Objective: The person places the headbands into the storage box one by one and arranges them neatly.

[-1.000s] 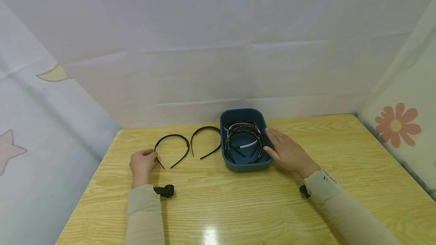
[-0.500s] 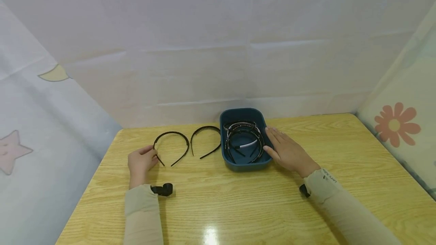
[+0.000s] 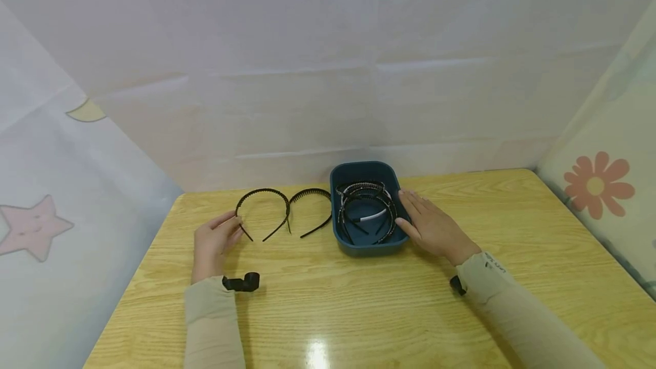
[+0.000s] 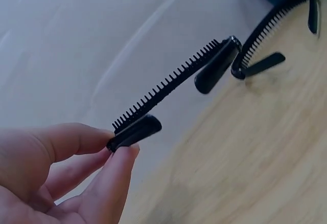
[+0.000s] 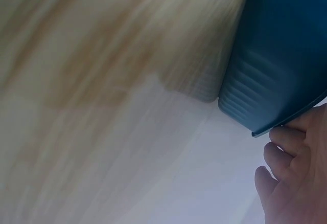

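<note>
My left hand (image 3: 214,244) pinches one side of a thin black headband (image 3: 263,190) between thumb and fingers. In the left wrist view that headband (image 4: 166,91) is lifted off the table, its comb teeth pointing up along the band. A second black toothed headband (image 3: 310,191) lies on the table, overlapped by the first one's right arm in the head view. My right hand (image 3: 433,229) lies with straight fingers along the right rim of a dark blue plastic bin (image 3: 371,251). Inside the bin is a pile of several headbands (image 3: 393,209), mostly black, one with a white stretch.
The wooden table (image 3: 318,295) runs back to a pale cloth wall (image 3: 287,113). Side cloths carry a pink star (image 3: 36,228) and a red flower (image 3: 597,187). A black camera mount (image 3: 243,282) sticks out from the left wrist.
My left hand has raised its headband and moved it slightly away and to the right, toward the second headband. The right hand and the bin hold their places.
</note>
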`<action>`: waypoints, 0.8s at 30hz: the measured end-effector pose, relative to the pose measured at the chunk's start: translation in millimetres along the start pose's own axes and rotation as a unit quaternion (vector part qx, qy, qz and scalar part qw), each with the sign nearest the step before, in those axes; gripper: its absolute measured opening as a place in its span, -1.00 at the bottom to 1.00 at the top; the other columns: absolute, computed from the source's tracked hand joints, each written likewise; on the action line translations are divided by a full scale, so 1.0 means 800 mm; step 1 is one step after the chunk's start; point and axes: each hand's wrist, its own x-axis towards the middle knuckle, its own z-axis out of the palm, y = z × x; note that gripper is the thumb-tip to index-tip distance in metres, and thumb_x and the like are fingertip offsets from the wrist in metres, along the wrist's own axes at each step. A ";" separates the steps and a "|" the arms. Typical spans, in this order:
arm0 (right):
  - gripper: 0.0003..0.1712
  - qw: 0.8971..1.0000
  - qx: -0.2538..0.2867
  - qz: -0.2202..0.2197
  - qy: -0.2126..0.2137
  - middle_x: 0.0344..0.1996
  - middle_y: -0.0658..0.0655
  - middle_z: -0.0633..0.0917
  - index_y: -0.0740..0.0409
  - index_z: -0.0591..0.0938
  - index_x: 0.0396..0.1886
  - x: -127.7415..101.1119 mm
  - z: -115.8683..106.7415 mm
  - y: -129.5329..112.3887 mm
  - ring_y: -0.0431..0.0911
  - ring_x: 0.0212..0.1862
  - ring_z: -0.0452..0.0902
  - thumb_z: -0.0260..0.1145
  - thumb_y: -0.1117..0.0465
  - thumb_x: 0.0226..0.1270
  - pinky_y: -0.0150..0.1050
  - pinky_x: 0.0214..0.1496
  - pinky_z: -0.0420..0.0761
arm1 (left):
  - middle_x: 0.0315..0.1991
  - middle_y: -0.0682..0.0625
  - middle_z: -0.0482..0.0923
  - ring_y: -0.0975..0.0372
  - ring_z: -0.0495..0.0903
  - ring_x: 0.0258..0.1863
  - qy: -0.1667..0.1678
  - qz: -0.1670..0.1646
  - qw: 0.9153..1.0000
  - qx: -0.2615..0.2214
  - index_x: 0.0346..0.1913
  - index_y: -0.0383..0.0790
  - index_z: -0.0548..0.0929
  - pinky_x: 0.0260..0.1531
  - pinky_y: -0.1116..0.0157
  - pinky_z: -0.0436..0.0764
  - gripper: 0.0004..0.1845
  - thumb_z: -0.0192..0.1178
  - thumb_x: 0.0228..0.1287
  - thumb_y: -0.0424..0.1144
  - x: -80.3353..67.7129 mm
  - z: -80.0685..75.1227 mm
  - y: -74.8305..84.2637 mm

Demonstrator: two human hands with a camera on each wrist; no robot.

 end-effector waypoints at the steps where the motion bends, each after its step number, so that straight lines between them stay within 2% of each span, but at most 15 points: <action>1: -0.18 1.000 -0.002 -0.001 0.000 0.57 0.37 0.12 0.37 0.06 0.60 0.000 0.001 0.000 0.23 0.58 0.01 -0.09 -0.13 0.69 0.08 0.62 0.01 | 0.26 -0.11 0.52 0.34 0.73 -0.11 -0.012 -0.009 1.000 -0.015 0.44 -0.24 0.47 0.12 0.33 0.63 -0.47 0.25 0.45 -0.31 -0.001 0.001 0.002; 4: -0.18 1.000 -0.003 -0.002 0.001 0.57 0.37 0.12 0.37 0.05 0.60 0.000 0.002 0.001 0.23 0.58 0.01 -0.08 -0.13 0.69 0.07 0.62 0.01 | 0.31 -0.08 0.47 0.36 0.71 -0.06 -0.045 -0.022 0.997 -0.052 0.46 -0.24 0.44 0.13 0.35 0.61 -0.43 0.25 0.44 -0.35 -0.005 0.005 0.007; 7: -0.19 1.000 -0.004 -0.004 0.004 0.57 0.37 0.12 0.37 0.06 0.60 -0.001 0.002 0.001 0.23 0.58 0.02 -0.05 -0.11 0.68 0.08 0.62 0.01 | 0.34 -0.08 0.42 0.32 0.67 0.06 -0.077 -0.021 0.993 -0.083 0.48 -0.28 0.40 0.14 0.37 0.61 -0.41 0.24 0.43 -0.40 -0.006 0.011 0.009; 10: -0.19 1.000 -0.007 -0.002 0.004 0.57 0.36 0.12 0.37 0.05 0.60 -0.001 0.002 0.001 0.23 0.58 0.01 -0.04 -0.11 0.68 0.07 0.63 0.00 | 0.29 -0.07 0.45 0.26 0.64 0.13 -0.096 -0.016 0.990 -0.101 0.49 -0.33 0.37 0.13 0.36 0.62 -0.38 0.25 0.41 -0.43 -0.006 0.018 0.009; 17: -0.19 1.000 -0.012 -0.001 0.001 0.57 0.36 0.12 0.38 0.06 0.60 -0.001 0.000 0.000 0.23 0.58 0.02 -0.03 -0.10 0.68 0.07 0.63 0.00 | 0.08 -0.01 0.62 0.28 0.69 0.01 -0.139 0.004 0.982 -0.125 0.49 -0.40 0.32 0.15 0.33 0.62 -0.36 0.24 0.41 -0.48 -0.003 0.036 0.004; 20: -0.19 1.000 -0.011 -0.002 0.001 0.57 0.36 0.12 0.39 0.06 0.60 -0.001 0.000 -0.001 0.23 0.58 0.01 -0.03 -0.10 0.68 0.06 0.63 0.00 | 0.01 0.01 0.68 0.29 0.71 -0.04 -0.148 0.013 0.980 -0.132 0.48 -0.42 0.33 0.18 0.30 0.60 -0.37 0.24 0.40 -0.49 -0.002 0.044 0.003; 24: -0.19 1.000 -0.010 -0.003 0.002 0.57 0.36 0.12 0.39 0.07 0.60 -0.001 -0.001 -0.001 0.23 0.58 0.02 -0.03 -0.10 0.68 0.06 0.63 0.00 | 0.01 0.00 0.71 0.30 0.72 -0.04 -0.157 0.029 0.979 -0.128 0.47 -0.44 0.34 0.15 0.30 0.63 -0.40 0.22 0.41 -0.49 -0.001 0.053 0.001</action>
